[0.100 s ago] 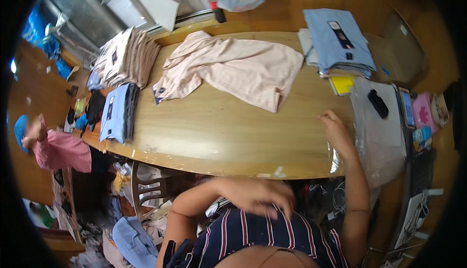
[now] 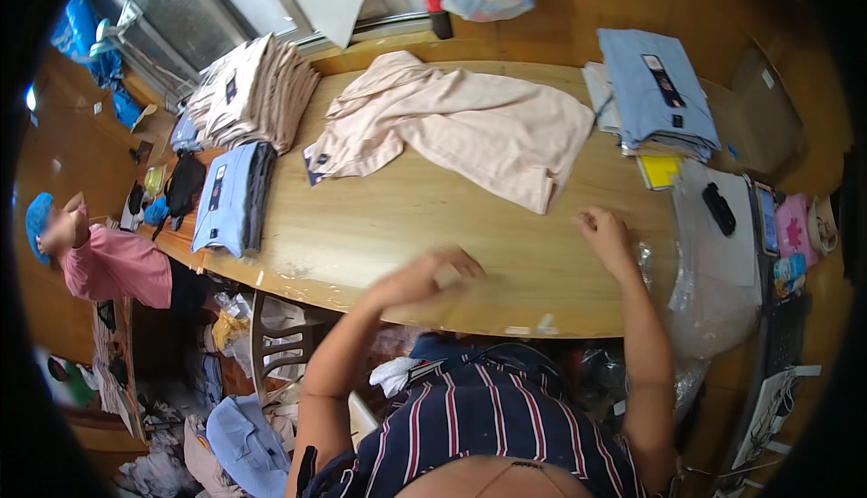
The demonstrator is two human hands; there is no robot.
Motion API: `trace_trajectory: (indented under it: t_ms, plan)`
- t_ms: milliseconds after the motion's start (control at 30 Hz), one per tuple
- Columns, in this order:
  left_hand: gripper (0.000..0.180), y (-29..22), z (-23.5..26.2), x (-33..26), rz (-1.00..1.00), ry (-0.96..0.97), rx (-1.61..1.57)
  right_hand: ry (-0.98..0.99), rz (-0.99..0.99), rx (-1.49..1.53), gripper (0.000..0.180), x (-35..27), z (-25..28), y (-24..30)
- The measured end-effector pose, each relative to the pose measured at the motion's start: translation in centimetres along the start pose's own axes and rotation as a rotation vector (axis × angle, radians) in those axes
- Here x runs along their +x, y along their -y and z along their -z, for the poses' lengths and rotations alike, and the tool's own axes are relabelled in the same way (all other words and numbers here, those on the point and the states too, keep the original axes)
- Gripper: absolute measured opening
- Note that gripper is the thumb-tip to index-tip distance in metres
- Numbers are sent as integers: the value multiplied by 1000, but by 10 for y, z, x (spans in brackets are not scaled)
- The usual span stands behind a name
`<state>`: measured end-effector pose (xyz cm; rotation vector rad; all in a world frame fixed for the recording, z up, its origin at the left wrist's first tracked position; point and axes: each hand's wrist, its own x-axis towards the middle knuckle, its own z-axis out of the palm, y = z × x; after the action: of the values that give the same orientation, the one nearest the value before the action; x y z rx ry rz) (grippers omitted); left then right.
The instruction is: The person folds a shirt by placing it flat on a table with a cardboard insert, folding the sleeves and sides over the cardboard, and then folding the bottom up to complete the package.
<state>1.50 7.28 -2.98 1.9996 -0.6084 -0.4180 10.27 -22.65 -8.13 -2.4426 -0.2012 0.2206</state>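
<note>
A pale pink long-sleeved garment, probably a shirt, lies loosely spread at the far middle of the wooden table. A dark tag shows at its left end. Over the front part of the table hangs my left hand, slightly blurred, its fingers bent but apart and nothing in them. My right hand is farther right, nearest the garment's lower right corner and apart from it. Its fingers are curled in, and nothing shows in them.
Folded pink shirts and folded blue shirts are stacked at left; more blue ones lie far right. Clear plastic bags with a black object lie at right. A chair stands front left; a person is beyond.
My left hand has moved forward from in front of my body to above the table. My right hand has shifted left over the table. The whole view has swung slightly.
</note>
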Motion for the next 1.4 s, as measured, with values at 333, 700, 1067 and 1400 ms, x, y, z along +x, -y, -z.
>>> trace_trajectory:
  t_ms: [333,700,1067,1400]
  plan:
    - [24,239,176,-70,337,-941,942,-335,67,586,35,78,-118,61]
    - [19,181,194,-131,386,-456,600,-436,-327,-49,24,-36,-7,-21]
    - [58,227,198,-58,692,-975,774,-517,-69,-164,36,122,-52,-41]
    - [18,213,226,-41,397,-938,712,-276,50,-182,19,133,-27,-10]
